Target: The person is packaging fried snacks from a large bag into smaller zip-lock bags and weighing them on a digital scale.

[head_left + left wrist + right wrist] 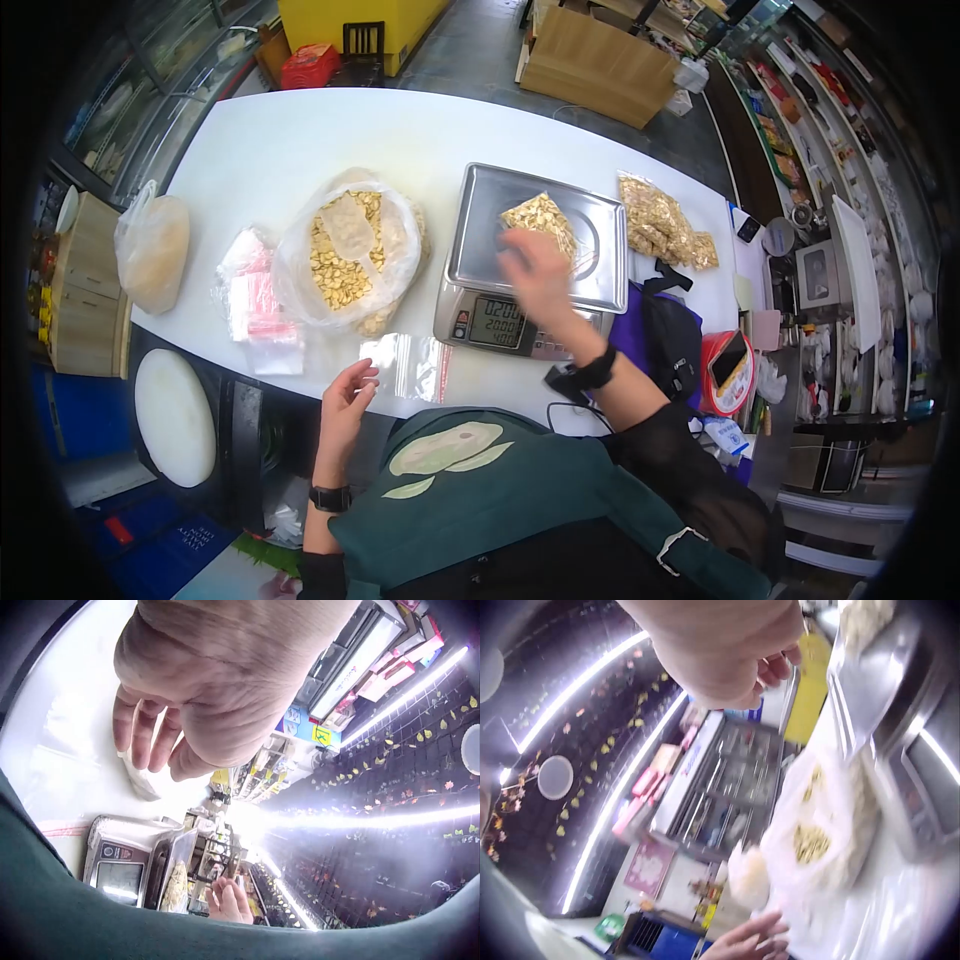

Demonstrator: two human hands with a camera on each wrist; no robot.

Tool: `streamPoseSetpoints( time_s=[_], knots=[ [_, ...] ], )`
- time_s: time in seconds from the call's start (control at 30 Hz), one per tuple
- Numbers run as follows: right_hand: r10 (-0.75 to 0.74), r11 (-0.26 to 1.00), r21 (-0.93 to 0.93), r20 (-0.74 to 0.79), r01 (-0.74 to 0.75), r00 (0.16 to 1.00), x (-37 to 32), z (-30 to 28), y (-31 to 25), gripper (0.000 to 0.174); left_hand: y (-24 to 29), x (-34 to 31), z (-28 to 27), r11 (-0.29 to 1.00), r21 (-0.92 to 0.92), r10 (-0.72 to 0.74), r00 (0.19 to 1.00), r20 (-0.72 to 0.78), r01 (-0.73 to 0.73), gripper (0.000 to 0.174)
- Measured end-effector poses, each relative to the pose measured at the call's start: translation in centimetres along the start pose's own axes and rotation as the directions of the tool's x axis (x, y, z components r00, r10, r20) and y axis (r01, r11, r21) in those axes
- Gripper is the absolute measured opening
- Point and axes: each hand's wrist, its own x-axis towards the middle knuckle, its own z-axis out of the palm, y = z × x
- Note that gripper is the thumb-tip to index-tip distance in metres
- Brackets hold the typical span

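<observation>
In the head view my right hand point(540, 285) is over the steel scale point(480, 235), beside a clear packet of pale, flat dried slices point(543, 218) that lies on its pan. No grip on the packet shows. My left hand point(345, 408) hangs at the table's front edge with loosely bent fingers, holding nothing, near a flat clear zip bag point(412, 366). Behind that bag stands an open plastic sack of the same slices point(338, 285), with a translucent scoop point(347, 228) in it. The right wrist view shows my right hand point(720, 656) with relaxed, bent fingers.
More clear bags point(262, 300) lie left of the sack, and a tied bag point(155, 250) stands at the table's left end. Filled packets point(655, 220) lie right of the scale. A purple and black bag point(660, 335) and a red tub point(727, 385) are at the right.
</observation>
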Motion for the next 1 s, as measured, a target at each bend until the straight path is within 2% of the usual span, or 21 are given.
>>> streamPoseSetpoints(
  time_s=[0.03,0.1,0.13,0.2,0.23,0.27,0.3,0.33,0.4,0.47,0.53,0.57,0.6,0.67,0.7,0.73,0.77,0.9,0.97,1.0],
  knots=[
    [0.159,0.986,-0.022,-0.161,-0.164,0.974,-0.6,-1.5,3.2,0.022,0.2,0.4,0.5,1.000,0.001,0.001,1.000,0.005,-0.001,0.041],
    [0.368,0.930,0.107,-0.291,-0.352,0.883,-0.7,-5.9,7.8,0.016,0.8,2.0,1.8,0.996,0.084,0.031,0.994,0.108,-0.040,0.039],
    [0.424,0.899,0.029,-0.310,-0.437,0.851,-1.1,-7.3,9.4,0.019,1.1,2.8,2.6,0.995,0.089,0.036,0.993,0.115,-0.046,0.039],
    [0.455,0.848,-0.184,-0.233,-0.498,0.860,-2.0,-7.8,13.5,0.025,2.0,4.6,4.3,0.967,0.214,0.090,0.968,0.232,-0.141,0.038],
    [0.450,0.849,-0.180,-0.246,-0.497,0.858,-1.8,-7.8,13.4,0.025,2.6,5.2,5.5,0.951,0.249,0.119,0.957,0.263,-0.186,0.037],
    [0.696,0.715,-0.029,-0.064,-0.698,0.715,-1.5,-7.4,13.1,0.027,3.1,5.8,6.5,0.947,0.252,0.128,0.955,0.269,-0.198,0.037],
    [0.845,0.505,0.071,0.160,-0.860,0.510,-1.2,-7.2,12.8,0.030,3.5,6.4,7.4,0.927,0.283,0.150,0.936,0.319,-0.246,0.037],
    [0.842,0.510,0.077,0.157,-0.857,0.515,-1.3,-7.1,13.4,0.030,3.8,6.8,8.2,0.904,0.312,0.170,0.915,0.367,-0.293,0.037],
    [0.817,0.521,0.081,0.242,-0.850,0.524,-2.0,-6.2,14.9,0.035,4.3,7.1,9.5,0.905,0.292,0.185,0.904,0.387,-0.310,0.037],
    [0.795,0.543,0.120,0.248,-0.831,0.554,-1.8,-6.1,14.4,0.032,4.6,7.2,10.2,0.905,0.289,0.177,0.895,0.409,-0.311,0.037],
    [0.721,0.516,0.393,0.281,-0.762,0.633,-1.4,-6.0,13.5,0.027,3.9,7.7,10.5,0.904,0.283,0.191,0.895,0.404,-0.321,0.040],
    [0.721,0.454,0.453,0.320,-0.768,0.615,-0.7,-6.3,11.7,0.022,3.8,7.6,10.6,0.904,0.279,0.196,0.893,0.405,-0.325,0.044],
    [0.717,0.451,0.447,0.334,-0.772,0.612,-0.1,-6.4,10.1,0.022,3.6,7.6,10.8,0.907,0.280,0.192,0.899,0.393,-0.316,0.044],
    [0.644,0.348,0.660,0.348,-0.666,0.681,1.0,-6.3,7.3,0.020,4.2,8.1,11.8,0.900,0.240,0.258,0.889,0.378,-0.364,0.053],
    [0.619,0.310,0.703,0.362,-0.640,0.697,1.5,-6.5,5.7,0.021,4.5,8.4,12.3,0.901,0.242,0.257,0.894,0.368,-0.359,0.053],
    [0.613,0.310,0.700,0.370,-0.643,0.699,1.9,-6.5,4.2,0.021,4.8,8.8,12.9,0.871,0.262,0.327,0.889,0.320,-0.414,0.056],
    [0.602,0.254,0.730,0.394,-0.635,0.694,2.2,-6.5,2.8,0.021,5.1,9.2,13.5,0.836,0.286,0.398,0.876,0.273,-0.469,0.059],
    [0.532,0.107,0.758,0.503,-0.643,0.681,1.6,-6.3,-0.8,0.021,6.1,9.8,14.6,0.830,0.230,0.492,0.861,0.124,-0.508,0.062],
    [0.509,0.005,0.731,0.585,-0.682,0.631,0.6,-6.3,-2.6,0.020,6.4,9.3,14.5,0.854,0.004,0.520,0.853,0.049,-0.520,0.050],
    [0.505,0.003,0.729,0.590,-0.685,0.630,-0.2,-6.2,-2.9,0.020,6.5,8.8,13.9,0.855,0.007,0.518,0.854,0.044,-0.519,0.050]
  ],
)
